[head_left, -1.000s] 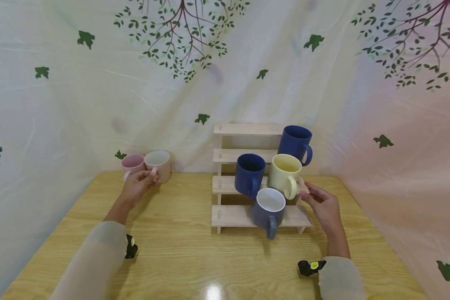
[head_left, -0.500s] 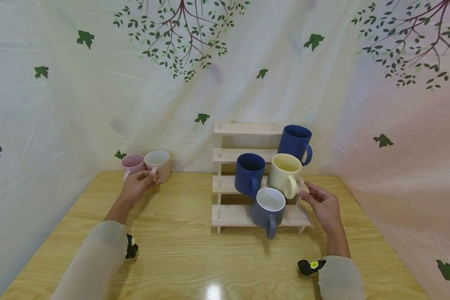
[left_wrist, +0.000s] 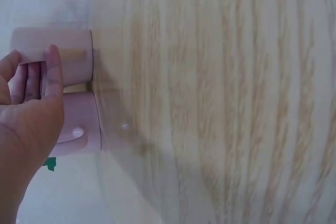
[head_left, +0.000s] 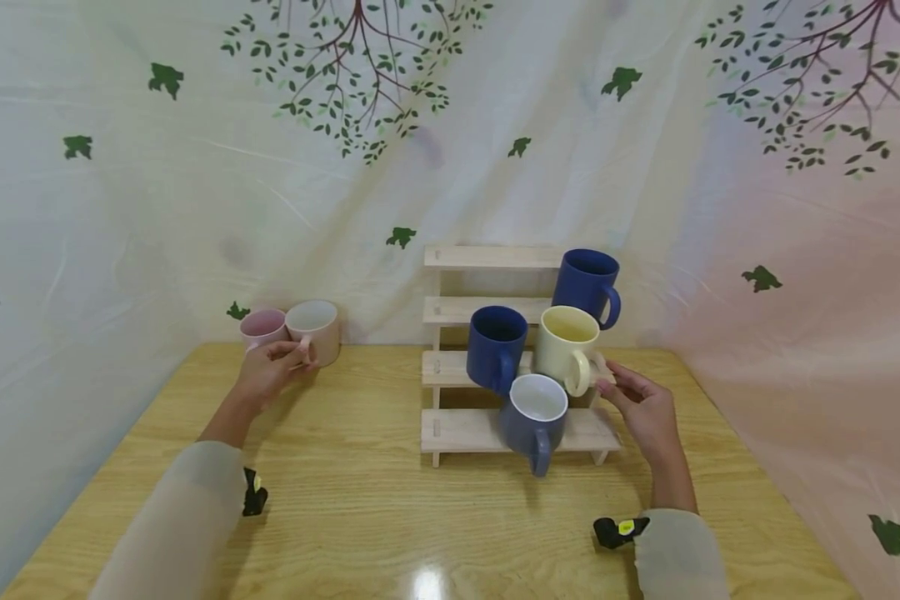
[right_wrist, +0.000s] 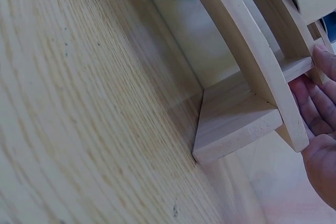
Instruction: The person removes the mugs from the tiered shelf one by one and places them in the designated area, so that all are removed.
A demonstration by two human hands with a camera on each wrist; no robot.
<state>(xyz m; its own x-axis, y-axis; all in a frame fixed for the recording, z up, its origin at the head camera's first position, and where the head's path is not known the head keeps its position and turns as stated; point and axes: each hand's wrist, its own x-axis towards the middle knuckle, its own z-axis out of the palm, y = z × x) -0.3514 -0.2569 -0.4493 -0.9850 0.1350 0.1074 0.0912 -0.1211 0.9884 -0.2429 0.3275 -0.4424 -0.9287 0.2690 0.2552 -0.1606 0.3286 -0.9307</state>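
At the back left of the table, my left hand [head_left: 262, 377] pinches the handle of a pale pink mug [head_left: 327, 333] with a white inside. A smaller pink mug [head_left: 261, 325] stands beside it, partly behind the hand; its handle shows in the left wrist view. Both mugs are upright on the tabletop. My right hand [head_left: 648, 410] grips the right end of the second-lowest step of a wooden stepped rack [head_left: 461, 429], with the thumb on top and fingers below in the right wrist view. A cream-yellow mug [head_left: 555, 346] sits on that step, close to the right fingers.
A dark blue mug [head_left: 487, 358] stands left of the yellow one. Another dark blue mug [head_left: 579, 279] is higher up at the right. A grey-blue mug [head_left: 527, 427] sits on the lowest step, its handle jutting forward. A patterned curtain [head_left: 330, 200] hangs behind the wooden table [head_left: 345, 517].
The head view has shifted slightly. Both hands keep their hold, and the mugs and rack stay where they were.
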